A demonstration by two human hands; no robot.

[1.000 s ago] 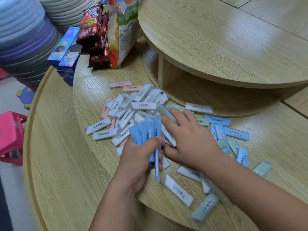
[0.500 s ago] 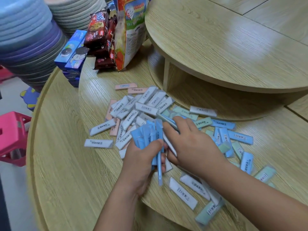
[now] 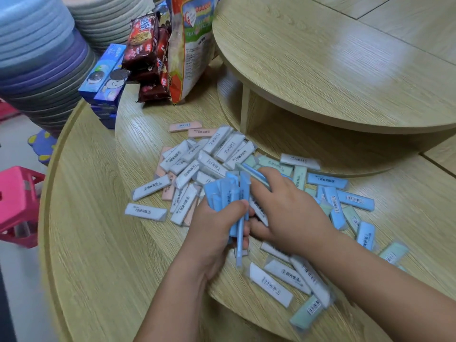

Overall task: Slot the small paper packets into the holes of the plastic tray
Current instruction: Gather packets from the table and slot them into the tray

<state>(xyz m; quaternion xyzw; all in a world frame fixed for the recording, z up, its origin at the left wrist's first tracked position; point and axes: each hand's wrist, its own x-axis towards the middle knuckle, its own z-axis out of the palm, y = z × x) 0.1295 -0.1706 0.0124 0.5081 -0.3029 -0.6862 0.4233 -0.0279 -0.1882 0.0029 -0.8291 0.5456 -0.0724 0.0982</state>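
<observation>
Several small paper packets, white [image 3: 214,154], pink [image 3: 185,126], blue [image 3: 355,199] and pale green [image 3: 306,312], lie scattered on the middle tier of a round wooden stand [image 3: 153,114]. My left hand [image 3: 214,233] grips an upright bundle of blue packets [image 3: 227,191], thumb across the front. My right hand [image 3: 286,208] lies right beside it, palm down over the pile; its fingers curl round a blue packet [image 3: 254,171] at the bundle's top. No plastic tray is in view.
Cookie packs [image 3: 145,45], blue biscuit boxes [image 3: 103,77] and a snack bag [image 3: 192,40] stand at the back of the tier. Stacked plastic stools [image 3: 37,58] rise at the left, a pink stool [image 3: 17,203] on the floor. The top tier [image 3: 333,58] overhangs behind.
Both hands stay together on the blue bundle. A white packet has slid out to the left edge of the pile. The camera has shifted slightly, moving the scene to the right and down in the frame.
</observation>
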